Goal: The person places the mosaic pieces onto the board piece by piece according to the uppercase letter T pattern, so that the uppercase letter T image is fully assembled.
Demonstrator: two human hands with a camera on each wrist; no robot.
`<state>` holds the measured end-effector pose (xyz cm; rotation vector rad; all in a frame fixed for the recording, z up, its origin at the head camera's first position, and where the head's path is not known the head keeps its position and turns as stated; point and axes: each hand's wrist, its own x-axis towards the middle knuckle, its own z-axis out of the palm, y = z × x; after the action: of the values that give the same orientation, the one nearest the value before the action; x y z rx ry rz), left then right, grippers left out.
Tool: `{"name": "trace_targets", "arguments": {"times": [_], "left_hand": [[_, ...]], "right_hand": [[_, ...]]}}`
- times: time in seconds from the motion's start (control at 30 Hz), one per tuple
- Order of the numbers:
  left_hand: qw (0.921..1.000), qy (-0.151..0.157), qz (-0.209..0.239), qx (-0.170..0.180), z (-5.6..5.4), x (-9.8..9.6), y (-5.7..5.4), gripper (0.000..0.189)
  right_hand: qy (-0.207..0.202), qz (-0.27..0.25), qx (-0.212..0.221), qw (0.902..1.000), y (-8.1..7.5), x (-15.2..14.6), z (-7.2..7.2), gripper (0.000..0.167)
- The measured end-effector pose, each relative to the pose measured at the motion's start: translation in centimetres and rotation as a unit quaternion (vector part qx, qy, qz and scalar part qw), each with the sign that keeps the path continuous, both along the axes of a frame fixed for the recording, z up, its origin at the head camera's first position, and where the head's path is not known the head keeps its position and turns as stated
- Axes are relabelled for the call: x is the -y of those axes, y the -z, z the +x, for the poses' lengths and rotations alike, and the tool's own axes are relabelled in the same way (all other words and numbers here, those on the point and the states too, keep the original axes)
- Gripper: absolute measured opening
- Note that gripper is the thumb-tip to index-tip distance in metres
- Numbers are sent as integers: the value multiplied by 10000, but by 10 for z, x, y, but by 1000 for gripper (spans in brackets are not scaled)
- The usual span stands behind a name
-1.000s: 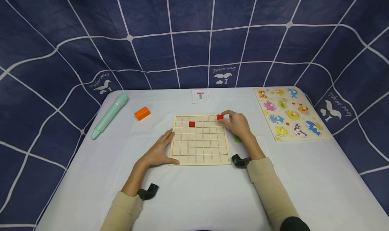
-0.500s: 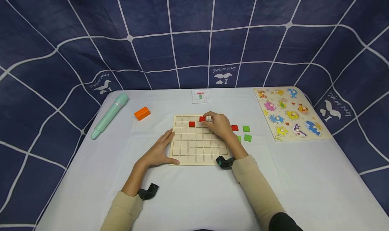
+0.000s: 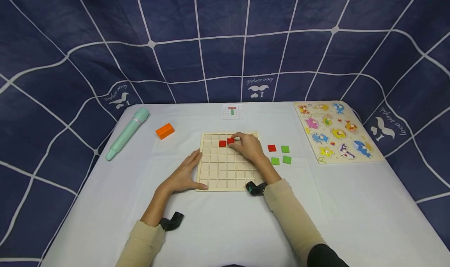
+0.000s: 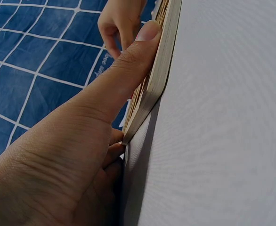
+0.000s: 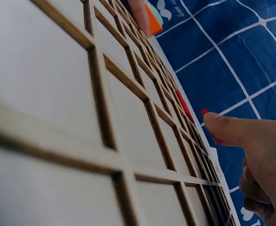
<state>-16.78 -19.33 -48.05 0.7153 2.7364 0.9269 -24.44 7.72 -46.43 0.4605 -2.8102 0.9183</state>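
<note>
My right hand (image 3: 249,146) pinches a red square tile (image 3: 230,141) between thumb and fingers, close over the upper part of a pale wooden grid board (image 3: 230,174). Just left of it, another red tile (image 3: 222,143) lies in a cell of the board. In the right wrist view the thumb (image 5: 230,128) covers most of the held tile. My left hand (image 3: 183,176) rests along the board's left side with fingers spread. Its thumb (image 4: 128,70) lies over the front left corner in the left wrist view.
Right of the board lie a red tile (image 3: 272,148) and several green tiles (image 3: 285,149). A pattern card (image 3: 232,112) lies behind the board. An orange block (image 3: 165,131) and a mint-green microphone-shaped thing (image 3: 128,133) are at left, an animal puzzle board (image 3: 335,132) at right.
My right hand has carried the red tile leftward from the board's upper right corner to beside the other red tile. The loose tiles at right have come into view. My left hand stays put.
</note>
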Motion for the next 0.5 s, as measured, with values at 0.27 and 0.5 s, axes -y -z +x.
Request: {"name": "trace_targets", "arguments": {"times": [0.27,0.5], "left_hand": [[10000,19,44,-54,0,-1,0,125],[9999,31,31,-115,0,-1,-1,125]], "right_hand": [[59,83,151,9998,8,0,-2,33],[12,85,39,10000,11,-1,-3,33]]}}
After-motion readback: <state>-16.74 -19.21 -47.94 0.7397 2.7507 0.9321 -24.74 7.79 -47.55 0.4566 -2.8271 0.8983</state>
